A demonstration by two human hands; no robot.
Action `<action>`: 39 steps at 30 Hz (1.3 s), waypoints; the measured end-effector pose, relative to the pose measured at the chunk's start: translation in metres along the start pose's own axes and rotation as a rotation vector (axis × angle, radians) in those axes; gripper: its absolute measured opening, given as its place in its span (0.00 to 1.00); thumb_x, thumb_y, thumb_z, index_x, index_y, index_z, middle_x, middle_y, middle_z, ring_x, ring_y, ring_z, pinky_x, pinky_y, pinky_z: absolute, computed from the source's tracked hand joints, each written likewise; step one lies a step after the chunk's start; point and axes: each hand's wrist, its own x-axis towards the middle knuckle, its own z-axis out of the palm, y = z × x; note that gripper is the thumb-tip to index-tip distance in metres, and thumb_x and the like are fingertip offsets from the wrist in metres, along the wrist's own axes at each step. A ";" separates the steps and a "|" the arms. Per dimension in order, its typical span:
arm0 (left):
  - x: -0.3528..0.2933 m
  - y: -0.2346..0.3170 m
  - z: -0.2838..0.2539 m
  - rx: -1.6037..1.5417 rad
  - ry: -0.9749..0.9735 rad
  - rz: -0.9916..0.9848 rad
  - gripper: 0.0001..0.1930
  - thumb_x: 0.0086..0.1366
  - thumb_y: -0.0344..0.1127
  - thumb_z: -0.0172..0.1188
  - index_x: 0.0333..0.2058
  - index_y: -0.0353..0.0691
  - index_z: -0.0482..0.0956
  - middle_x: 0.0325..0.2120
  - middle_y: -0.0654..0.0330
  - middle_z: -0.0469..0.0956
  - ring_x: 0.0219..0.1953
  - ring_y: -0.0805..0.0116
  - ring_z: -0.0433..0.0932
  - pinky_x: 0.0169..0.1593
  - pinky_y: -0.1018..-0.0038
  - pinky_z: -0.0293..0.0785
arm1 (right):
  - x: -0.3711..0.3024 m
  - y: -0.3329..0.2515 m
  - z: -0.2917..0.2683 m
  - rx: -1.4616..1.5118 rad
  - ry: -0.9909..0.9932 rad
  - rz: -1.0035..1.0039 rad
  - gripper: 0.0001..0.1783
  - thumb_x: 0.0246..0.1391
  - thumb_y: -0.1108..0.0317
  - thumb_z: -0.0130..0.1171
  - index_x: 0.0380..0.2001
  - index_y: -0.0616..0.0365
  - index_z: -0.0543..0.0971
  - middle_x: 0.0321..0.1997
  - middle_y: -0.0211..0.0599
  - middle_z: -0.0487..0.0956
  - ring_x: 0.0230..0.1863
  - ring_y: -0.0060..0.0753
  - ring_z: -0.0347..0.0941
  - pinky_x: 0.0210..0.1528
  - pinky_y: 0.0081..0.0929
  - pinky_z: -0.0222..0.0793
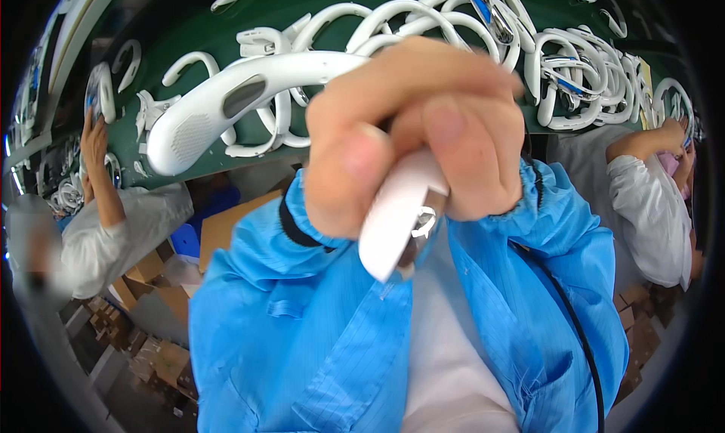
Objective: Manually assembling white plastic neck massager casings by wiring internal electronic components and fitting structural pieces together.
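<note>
Fingers of both hands are curled tightly, the left hand pressed against the right hand, apparently closed around a curved white device; hidden fingertips cannot be judged. Beyond lies a green tabletop, strewn with white C-shaped devices, some overlapping, probably because open curves nest readily; a blue jacket fills the lower view. Co-workers in pale sleeves flank it, one hand at the left holding a similar piece; a cardboard box stands beside the jacket. Held before the chest, the curved white device extends its broad end leftward; a white tip protrudes below the hands, its join hidden; the two-handed hold likely steadies the bend; smallest is a glossy oval panel on the broad end.
</note>
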 end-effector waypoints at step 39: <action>-0.043 -0.032 -0.022 1.216 -0.320 -0.966 0.16 0.55 0.40 0.55 0.32 0.28 0.72 0.21 0.42 0.75 0.25 0.44 0.75 0.30 0.59 0.72 | -0.039 0.090 -0.037 -0.685 -0.038 0.270 0.14 0.55 0.60 0.45 0.26 0.56 0.76 0.15 0.43 0.73 0.19 0.48 0.70 0.18 0.36 0.63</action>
